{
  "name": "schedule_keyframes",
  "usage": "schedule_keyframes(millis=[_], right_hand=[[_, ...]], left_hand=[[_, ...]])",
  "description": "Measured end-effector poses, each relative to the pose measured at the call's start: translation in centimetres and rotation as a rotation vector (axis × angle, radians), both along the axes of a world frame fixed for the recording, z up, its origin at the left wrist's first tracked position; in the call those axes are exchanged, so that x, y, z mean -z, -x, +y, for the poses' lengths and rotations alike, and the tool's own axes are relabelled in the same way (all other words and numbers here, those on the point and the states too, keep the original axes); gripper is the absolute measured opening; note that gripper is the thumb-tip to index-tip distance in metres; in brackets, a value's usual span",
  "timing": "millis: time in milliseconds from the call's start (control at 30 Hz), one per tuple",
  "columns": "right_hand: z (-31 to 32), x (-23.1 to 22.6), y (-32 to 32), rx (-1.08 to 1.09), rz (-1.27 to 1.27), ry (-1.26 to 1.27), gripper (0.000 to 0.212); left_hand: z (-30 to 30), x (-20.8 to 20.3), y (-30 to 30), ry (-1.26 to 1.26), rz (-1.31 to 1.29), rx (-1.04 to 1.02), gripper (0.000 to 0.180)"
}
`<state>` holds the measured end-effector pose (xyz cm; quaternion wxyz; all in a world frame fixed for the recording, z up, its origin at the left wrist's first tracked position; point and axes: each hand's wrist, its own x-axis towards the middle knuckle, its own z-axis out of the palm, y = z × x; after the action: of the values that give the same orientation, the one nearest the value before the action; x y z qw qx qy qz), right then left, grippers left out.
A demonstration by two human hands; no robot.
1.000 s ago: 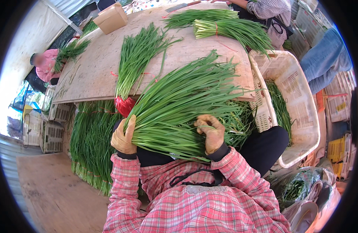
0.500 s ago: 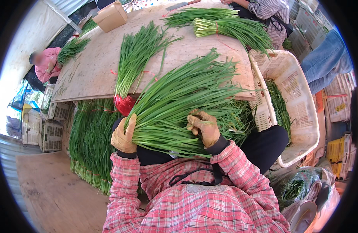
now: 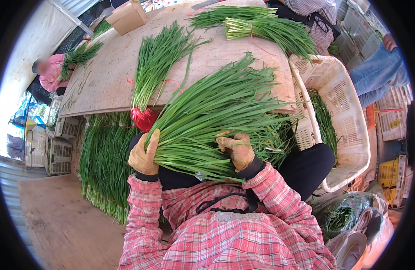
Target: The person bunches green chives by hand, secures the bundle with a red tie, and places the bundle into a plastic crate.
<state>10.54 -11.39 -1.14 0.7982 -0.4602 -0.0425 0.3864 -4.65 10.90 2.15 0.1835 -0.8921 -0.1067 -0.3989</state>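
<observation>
From my feed I see both gloved hands on one big bunch of green chives (image 3: 216, 119) that fans out from my lap toward one o'clock, its tips lying over the near edge of the wooden desk (image 3: 108, 76). My left hand (image 3: 144, 155) wraps the gathered stem end at about nine o'clock of the bunch, fingers closed around it. My right hand (image 3: 236, 150) rests on top of the stalks at five o'clock, fingers curled into them; how tightly they grip I cannot tell. On the desk, a smaller chive bundle (image 3: 155, 58) lies at eleven o'clock, its base in a red wrap (image 3: 143, 118) just beside my left hand. A white plastic crate (image 3: 347, 112) stands at three o'clock, and more chives (image 3: 101, 162) are heaped under the desk at nine o'clock.
</observation>
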Motion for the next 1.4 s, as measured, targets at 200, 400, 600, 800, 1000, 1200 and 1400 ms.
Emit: schedule_keyframes(millis=[200,400,600,800,1000,1200,1400], right_hand=[[-0.1,-0.4,0.0,-0.034,0.048,-0.042,0.011],[-1.0,0.4,0.6,-0.064,0.238,-0.359,0.014],[-8.0,0.6,-5.0,0.149,0.051,-0.486,0.004],[-13.4,2.1,-9.3,0.388,-0.730,0.589,0.017],[-5.6,2.3,-5.1,0.030,-0.989,0.413,0.009],[-2.1,2.9,-4.1,-0.218,-1.019,0.470,0.024],[1.6,4.0,-1.0,-0.279,-1.530,0.443,0.039]], left_hand=[[0.5,0.1,0.3,-0.041,0.017,-0.010,0.042],[1.1,0.1,0.9,-0.175,0.079,-0.011,0.045],[3.4,-1.5,3.0,-0.225,0.106,0.008,0.037],[6.8,-2.1,9.0,-0.213,0.222,-0.055,0.034],[7.1,0.3,17.4,-0.112,0.342,-0.253,0.038],[7.8,3.7,20.8,0.015,0.339,-0.351,0.041],[7.9,3.6,20.2,0.010,0.347,-0.317,0.038]])
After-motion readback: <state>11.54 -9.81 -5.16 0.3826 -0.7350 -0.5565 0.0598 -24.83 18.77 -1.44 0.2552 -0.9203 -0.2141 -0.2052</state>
